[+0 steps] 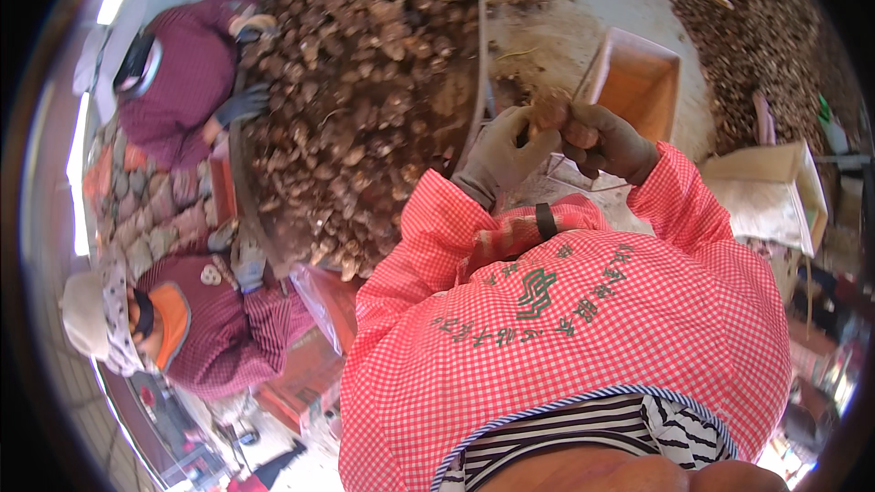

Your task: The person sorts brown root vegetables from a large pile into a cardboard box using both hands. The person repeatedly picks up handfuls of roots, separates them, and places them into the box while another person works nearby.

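Note:
My left hand [502,154], in a grey work glove, pinches a brown bulb-like corm [551,109] between thumb and fingers. Right beside it, my right hand [615,140], in a darker, soiled glove, has its fingers curled around a smaller brown lump [580,135]. The two pieces touch or nearly touch; whether they are joined I cannot tell. Both hands are raised in front of my checked red smock, close to the edge of a table [482,34] heaped with similar brown corms [355,82].
An open box [636,82] with an orange-brown inside stands beyond my right hand. Farther right is a whitish carton [765,184]. More small brown pieces [759,48] lie in a pile at upper right. Co-workers in purple checked clothes [181,75] work along the table's left side.

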`<state>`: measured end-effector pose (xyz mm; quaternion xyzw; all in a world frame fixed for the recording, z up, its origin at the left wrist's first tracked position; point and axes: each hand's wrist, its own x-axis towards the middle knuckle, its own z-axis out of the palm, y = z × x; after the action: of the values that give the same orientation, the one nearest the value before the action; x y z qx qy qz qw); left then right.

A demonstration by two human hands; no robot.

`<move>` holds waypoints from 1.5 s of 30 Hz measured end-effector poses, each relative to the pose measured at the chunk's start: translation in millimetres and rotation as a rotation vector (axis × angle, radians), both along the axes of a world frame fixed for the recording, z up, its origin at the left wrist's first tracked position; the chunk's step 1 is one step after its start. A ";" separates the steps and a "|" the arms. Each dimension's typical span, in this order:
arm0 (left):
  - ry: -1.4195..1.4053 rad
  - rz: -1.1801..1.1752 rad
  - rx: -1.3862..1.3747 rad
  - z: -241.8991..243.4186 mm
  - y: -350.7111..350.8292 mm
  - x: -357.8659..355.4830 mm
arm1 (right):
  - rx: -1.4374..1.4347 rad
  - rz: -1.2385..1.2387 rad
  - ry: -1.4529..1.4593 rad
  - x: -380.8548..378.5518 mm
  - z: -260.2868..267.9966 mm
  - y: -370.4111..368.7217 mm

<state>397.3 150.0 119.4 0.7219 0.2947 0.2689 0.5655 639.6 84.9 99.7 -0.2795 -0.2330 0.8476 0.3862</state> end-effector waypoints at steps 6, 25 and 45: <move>-0.326 0.637 -0.676 -17.1 -11.2 -72.9 | 0.202 -0.080 -0.645 -133.8 24.0 59.7; 0.567 0.504 -0.076 -24.0 -92.1 -227.1 | 0.438 0.947 -0.549 -247.7 24.7 111.0; 0.657 1.060 0.130 -39.2 -94.3 -333.3 | 0.409 -0.390 -0.831 -222.3 -7.8 44.3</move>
<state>64.0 55.7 80.2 0.5555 0.7540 0.2944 0.1902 417.3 129.2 92.0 -0.5504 -0.4720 0.5135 0.4588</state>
